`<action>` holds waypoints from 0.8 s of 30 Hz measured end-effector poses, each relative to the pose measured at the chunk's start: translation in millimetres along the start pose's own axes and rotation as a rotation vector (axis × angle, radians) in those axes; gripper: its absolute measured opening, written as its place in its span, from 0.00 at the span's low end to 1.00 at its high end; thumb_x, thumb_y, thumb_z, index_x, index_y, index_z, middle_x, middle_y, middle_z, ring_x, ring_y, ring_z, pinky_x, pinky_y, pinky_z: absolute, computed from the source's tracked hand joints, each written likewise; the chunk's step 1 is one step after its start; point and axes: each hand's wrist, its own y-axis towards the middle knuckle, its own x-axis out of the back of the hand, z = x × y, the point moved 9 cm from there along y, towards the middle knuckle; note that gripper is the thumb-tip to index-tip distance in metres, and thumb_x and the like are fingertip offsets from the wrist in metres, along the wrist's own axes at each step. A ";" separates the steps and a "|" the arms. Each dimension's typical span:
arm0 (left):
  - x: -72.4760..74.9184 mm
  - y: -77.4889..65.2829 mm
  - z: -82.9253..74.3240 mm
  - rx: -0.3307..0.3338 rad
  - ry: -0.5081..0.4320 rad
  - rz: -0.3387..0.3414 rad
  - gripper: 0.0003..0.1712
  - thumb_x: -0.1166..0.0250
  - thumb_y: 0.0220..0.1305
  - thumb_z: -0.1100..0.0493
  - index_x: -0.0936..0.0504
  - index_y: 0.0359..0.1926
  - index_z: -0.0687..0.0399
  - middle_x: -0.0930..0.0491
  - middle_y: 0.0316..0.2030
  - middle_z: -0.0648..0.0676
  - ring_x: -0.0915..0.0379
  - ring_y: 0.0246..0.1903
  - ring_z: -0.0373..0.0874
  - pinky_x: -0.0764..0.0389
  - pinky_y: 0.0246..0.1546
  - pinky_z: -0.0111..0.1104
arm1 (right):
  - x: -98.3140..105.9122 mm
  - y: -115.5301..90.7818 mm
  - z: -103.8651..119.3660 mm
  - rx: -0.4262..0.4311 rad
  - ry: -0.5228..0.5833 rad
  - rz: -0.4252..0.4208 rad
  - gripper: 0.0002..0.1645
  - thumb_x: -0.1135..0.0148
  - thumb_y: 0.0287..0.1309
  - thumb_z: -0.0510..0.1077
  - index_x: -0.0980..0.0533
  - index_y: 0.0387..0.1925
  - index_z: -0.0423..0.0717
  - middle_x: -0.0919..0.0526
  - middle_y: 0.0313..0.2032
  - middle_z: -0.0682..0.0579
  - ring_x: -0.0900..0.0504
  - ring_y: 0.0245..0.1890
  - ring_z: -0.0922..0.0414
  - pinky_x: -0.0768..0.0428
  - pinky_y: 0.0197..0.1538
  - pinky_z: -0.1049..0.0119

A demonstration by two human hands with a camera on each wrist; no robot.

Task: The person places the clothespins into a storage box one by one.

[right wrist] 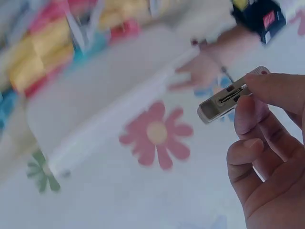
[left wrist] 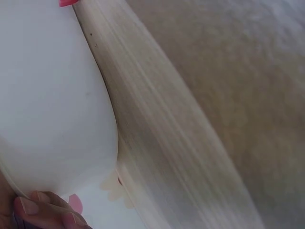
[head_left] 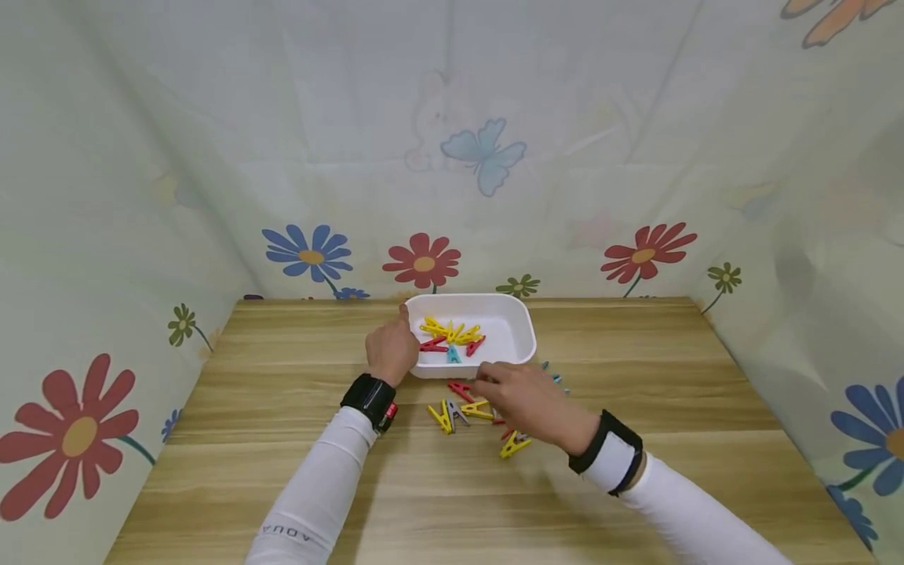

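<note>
A grey clothespin [right wrist: 218,105] is pinched between the thumb and index finger of a person's right hand [head_left: 528,399], the remaining fingers loosely bent, above the tabletop [head_left: 636,369] at the near side of a white tray [head_left: 512,333]. In the right wrist view its long axis runs on a slant, from the free end at lower left to the gripped end at upper right; which end bites cannot be told. The left hand [head_left: 392,345] holds the tray by its left end.

In the tray lie yellow clothespins [head_left: 452,336], red clothespins [head_left: 434,347] and a teal clothespin [head_left: 453,355], the last with its long axis roughly toward the wearer. On the tabletop just in front, a yellow clothespin [head_left: 440,418] slants from upper left to lower right beside a second grey clothespin [head_left: 452,411], whose legs spread toward the wearer.

Only the right wrist camera shows the pinched clothespin clearly, with its metal spring; from the head, the fingers hide it. The left wrist camera alone shows bent fingertips [left wrist: 29,206] against the tray's edge. The head view alone takes in the blue butterfly [head_left: 486,155] on the flowered backdrop [head_left: 551,220].
</note>
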 end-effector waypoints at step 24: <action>0.4 0.3 1.1 0.006 -0.033 0.022 0.38 0.40 0.64 0.54 0.39 0.74 0.55 0.29 0.16 0.53 0.31 0.15 0.49 0.32 0.16 0.36 | 11.5 80.2 -97.2 -0.187 0.075 -0.083 0.09 0.37 0.62 0.39 0.16 0.44 0.46 0.17 0.38 0.50 0.16 0.35 0.54 0.17 0.40 0.62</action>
